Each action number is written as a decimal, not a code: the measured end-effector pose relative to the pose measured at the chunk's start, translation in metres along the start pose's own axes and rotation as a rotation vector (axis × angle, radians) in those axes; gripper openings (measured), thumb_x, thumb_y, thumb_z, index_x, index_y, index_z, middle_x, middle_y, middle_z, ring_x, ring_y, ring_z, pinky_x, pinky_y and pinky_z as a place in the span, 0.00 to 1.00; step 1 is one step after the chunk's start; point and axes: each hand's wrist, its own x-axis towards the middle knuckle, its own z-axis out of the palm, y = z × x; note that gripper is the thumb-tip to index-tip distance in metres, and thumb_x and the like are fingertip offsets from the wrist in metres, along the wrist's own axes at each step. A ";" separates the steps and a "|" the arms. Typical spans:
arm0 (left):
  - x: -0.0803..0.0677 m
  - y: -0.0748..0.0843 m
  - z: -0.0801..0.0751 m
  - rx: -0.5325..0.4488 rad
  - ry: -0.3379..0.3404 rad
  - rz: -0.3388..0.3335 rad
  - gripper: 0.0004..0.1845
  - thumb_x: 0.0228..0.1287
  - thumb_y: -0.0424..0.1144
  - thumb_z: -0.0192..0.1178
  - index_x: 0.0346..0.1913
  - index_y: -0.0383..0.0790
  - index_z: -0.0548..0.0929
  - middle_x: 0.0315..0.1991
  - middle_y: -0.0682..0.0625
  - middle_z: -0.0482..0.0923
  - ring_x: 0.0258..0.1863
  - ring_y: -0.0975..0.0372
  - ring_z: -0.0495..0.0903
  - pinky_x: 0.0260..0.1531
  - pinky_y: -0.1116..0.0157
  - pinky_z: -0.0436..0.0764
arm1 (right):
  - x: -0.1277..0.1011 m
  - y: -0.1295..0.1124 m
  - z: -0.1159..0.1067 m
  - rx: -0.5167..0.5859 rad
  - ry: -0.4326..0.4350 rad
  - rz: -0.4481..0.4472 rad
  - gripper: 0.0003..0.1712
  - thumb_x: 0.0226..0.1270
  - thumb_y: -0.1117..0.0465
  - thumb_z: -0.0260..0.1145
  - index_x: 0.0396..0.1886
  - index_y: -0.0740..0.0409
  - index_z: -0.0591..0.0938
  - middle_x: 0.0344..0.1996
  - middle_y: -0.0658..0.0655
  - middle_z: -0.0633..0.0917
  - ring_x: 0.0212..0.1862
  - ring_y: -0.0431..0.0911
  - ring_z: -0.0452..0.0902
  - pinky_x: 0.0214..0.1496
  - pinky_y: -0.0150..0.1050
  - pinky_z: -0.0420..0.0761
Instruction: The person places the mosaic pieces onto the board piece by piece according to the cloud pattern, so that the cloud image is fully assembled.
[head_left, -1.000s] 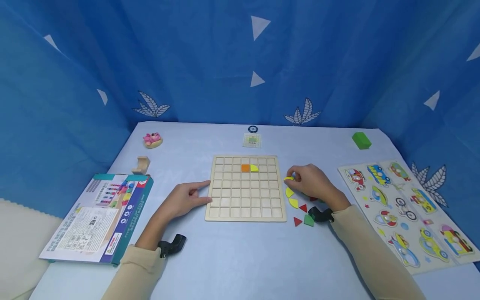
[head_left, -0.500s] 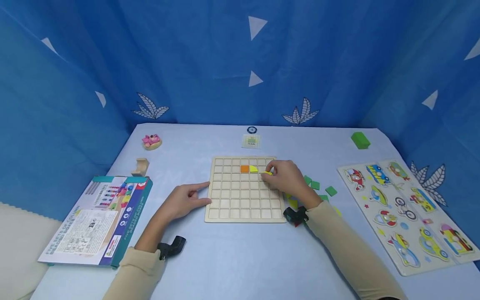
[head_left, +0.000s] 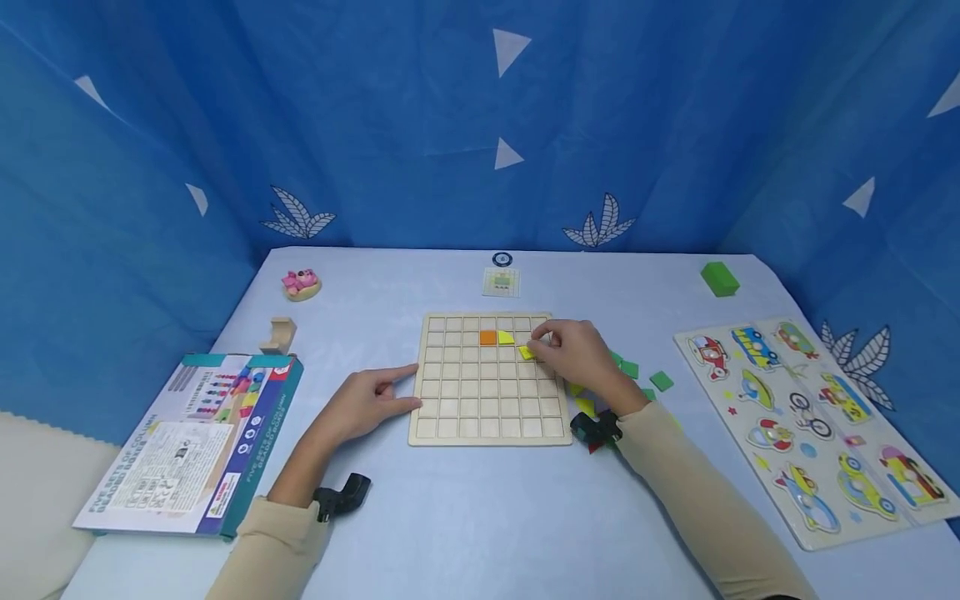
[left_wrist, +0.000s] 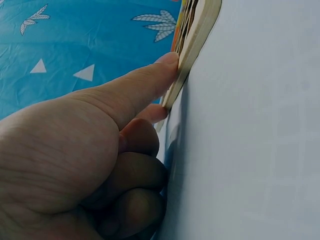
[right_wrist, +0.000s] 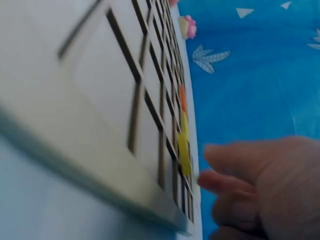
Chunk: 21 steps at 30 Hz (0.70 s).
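While the left hand (head_left: pixel 371 400) steadies the board (head_left: pixel 491 379), the right hand (head_left: pixel 573 350) pinches a yellow piece (head_left: pixel 527 353); seating it squarely in a cell looks next.

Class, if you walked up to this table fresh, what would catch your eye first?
First the pale wooden grid board at the table's middle, with an orange tile near its top. The right hand sets a yellow piece there; the left hand steadies its left edge. A vehicle puzzle lies far right.
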 end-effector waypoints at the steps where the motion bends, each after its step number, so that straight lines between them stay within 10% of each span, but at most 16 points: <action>1: 0.000 0.000 0.000 0.000 0.002 0.000 0.34 0.60 0.52 0.74 0.69 0.47 0.80 0.17 0.53 0.67 0.17 0.61 0.63 0.20 0.65 0.61 | 0.000 0.002 -0.003 -0.001 -0.022 -0.011 0.10 0.70 0.50 0.70 0.41 0.51 0.89 0.13 0.50 0.70 0.16 0.46 0.65 0.20 0.39 0.62; 21: -0.001 0.000 0.000 0.015 0.005 0.005 0.34 0.60 0.52 0.74 0.69 0.47 0.79 0.17 0.53 0.67 0.18 0.61 0.63 0.20 0.65 0.61 | -0.003 0.005 -0.013 -0.058 -0.148 -0.096 0.05 0.65 0.51 0.75 0.37 0.45 0.91 0.16 0.48 0.73 0.22 0.44 0.69 0.24 0.37 0.65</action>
